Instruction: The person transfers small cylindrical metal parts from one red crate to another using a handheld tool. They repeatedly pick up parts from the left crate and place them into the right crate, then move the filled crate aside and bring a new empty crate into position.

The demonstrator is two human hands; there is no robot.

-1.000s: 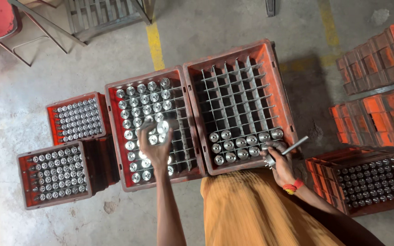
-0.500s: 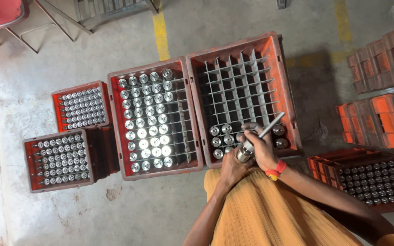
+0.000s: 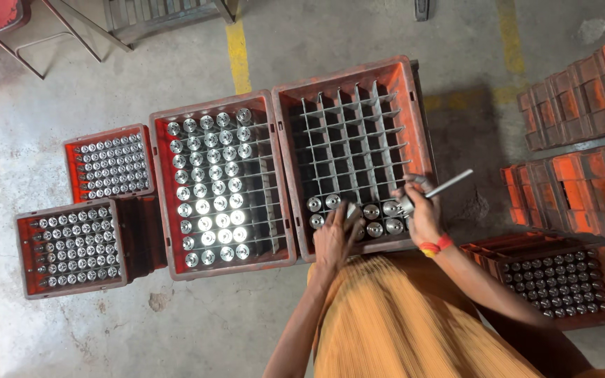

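- Two crates sit side by side on the floor ahead of you: the full crate (image 3: 222, 185) on the left, packed with upright metal cylinders, and the divided crate (image 3: 355, 150), mostly empty cells.
- Your left hand (image 3: 336, 238) is closed round a metal cylinder (image 3: 351, 210), tilted over the divided crate's near edge, where the only filled rows stand; filling seems to run from the near side back.
- Your right hand (image 3: 423, 213) grips a thin metal rod (image 3: 449, 185), angled up and away past the crate's near right corner, likely to keep it clear of the cells.
- Smaller trays (image 3: 71, 248) of parts lie towards the floor's left edge.
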